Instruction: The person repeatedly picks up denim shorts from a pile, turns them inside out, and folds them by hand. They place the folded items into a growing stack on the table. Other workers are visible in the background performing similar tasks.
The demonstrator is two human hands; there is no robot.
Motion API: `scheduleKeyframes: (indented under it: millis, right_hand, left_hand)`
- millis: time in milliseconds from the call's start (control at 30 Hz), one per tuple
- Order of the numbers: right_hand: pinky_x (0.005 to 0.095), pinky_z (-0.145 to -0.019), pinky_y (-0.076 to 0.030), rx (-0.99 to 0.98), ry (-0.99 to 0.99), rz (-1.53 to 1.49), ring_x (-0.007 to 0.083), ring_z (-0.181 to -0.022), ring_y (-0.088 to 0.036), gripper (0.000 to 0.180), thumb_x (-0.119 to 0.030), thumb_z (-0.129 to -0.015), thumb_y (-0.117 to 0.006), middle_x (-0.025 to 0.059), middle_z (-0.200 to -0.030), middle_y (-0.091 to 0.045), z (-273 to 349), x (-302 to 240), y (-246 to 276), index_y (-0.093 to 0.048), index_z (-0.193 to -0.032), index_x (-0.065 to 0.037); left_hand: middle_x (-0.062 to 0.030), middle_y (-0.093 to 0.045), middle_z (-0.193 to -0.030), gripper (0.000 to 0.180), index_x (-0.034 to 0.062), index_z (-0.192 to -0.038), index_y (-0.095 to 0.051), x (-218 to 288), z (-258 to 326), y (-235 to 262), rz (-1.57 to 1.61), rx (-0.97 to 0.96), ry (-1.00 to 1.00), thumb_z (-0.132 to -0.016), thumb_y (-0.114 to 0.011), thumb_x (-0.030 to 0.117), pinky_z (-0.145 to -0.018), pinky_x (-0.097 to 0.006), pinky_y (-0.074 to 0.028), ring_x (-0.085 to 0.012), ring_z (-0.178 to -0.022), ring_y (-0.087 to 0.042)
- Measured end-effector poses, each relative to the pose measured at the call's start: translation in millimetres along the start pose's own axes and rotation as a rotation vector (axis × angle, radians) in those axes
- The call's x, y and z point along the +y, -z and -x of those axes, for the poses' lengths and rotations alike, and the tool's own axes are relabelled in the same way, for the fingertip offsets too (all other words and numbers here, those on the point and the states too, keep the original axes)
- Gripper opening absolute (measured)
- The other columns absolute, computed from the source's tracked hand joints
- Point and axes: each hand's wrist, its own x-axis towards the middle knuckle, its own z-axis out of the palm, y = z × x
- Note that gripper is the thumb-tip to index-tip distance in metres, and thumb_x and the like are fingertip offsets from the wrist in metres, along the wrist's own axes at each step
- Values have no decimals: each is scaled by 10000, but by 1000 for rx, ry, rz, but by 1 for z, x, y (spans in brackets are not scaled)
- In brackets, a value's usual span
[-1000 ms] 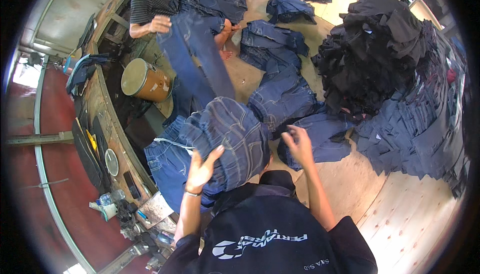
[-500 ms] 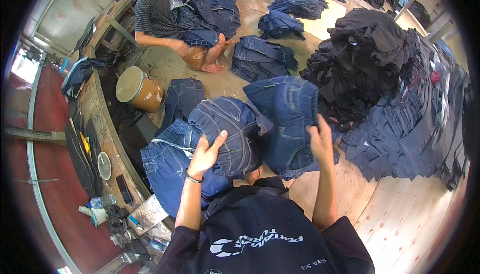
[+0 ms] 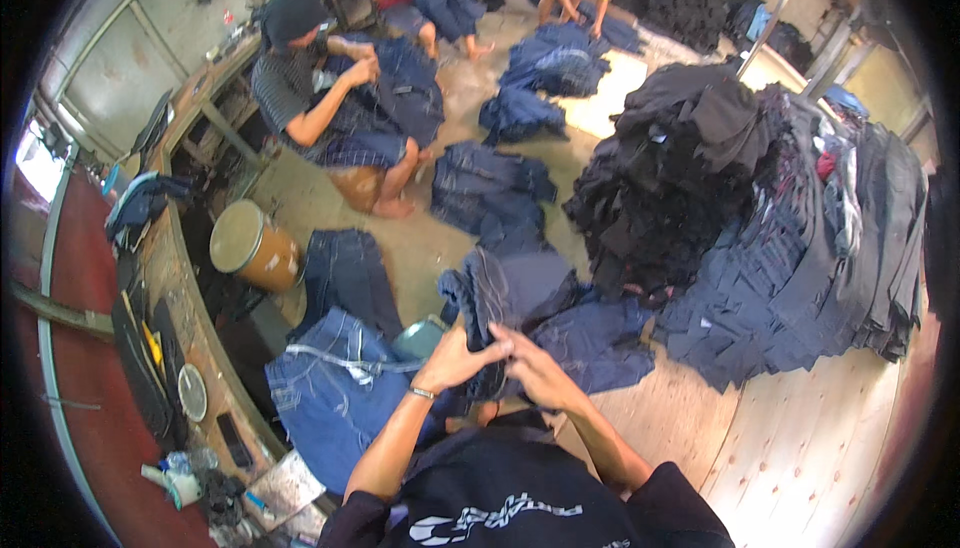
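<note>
Both the left hand [image 3: 455,356] and right hand [image 3: 535,373] have fingers clamped on a bunched dark denim garment [image 3: 490,303] held above the floor [image 3: 800,448]; an uneven grip could let it unfold and slip.

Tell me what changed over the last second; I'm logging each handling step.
Both hands came together: the left hand and right hand now grip a folded dark denim piece between them, where before they lay apart on spread jeans. The lighter jeans at left stayed put.
</note>
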Motion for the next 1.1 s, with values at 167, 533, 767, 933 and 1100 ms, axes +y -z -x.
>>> scheduleKeyframes:
  millis: [167, 533, 767, 933, 1100]
  right_hand:
    - [393, -1132, -507, -62, -340, -16, 372, -1284, -683, 674, -54, -974, -581, 229, -1468, -634, 9, -43, 62, -434, -1632, -78]
    - [559, -985, -547, -313, -230, 1209, 390, -946, -759, 598, -368, -805, -841, 149, -898, -778, 6, -91, 123, -647, -1315, -124]
    - [545, -841, -578, 31, -231, 1126, 446, -935, -738, 512, -291, -832, -783, 234, -968, -765, 17, -86, 182, -735, -1315, -129]
    - [537, -783, -592, 215, -350, 1169, 423, -838, -748, 495, -233, -859, -746, 235, -894, -758, 21, -85, 149, -716, -1335, -100]
    - [518, -667, -599, 162, -360, 946, 405, -789, -747, 589, -309, -908, -747, 242, -1009, -724, 17, -57, 32, -618, -1436, -82]
  left_hand:
    - [-234, -725, -1230, 742, -43, -1412, -541, 14, -25, -5, -44, -294, -164, -868, -859, 349, -1009, -431, -535, -345, -1154, -711]
    - [-90, -704, -1184, 583, 120, -1362, -628, 88, -48, -58, -917, -444, -507, -823, -817, 239, -961, -512, -554, -315, -1201, -671]
    - [-45, -688, -1137, 646, 137, -1437, -567, 63, -64, -18, -924, 105, -207, -847, -802, 251, -885, -483, -523, -289, -1065, -687]
    - [-200, -719, -1139, 513, 22, -1324, -642, 28, -24, -6, -443, -43, 11, -1029, -677, 440, -916, -462, -547, -360, -1055, -690]
    - [-155, -738, -1213, 680, -92, -1335, -643, -11, -24, -72, 300, -174, 249, -1087, -588, 539, -980, -385, -536, -222, -1107, -674]
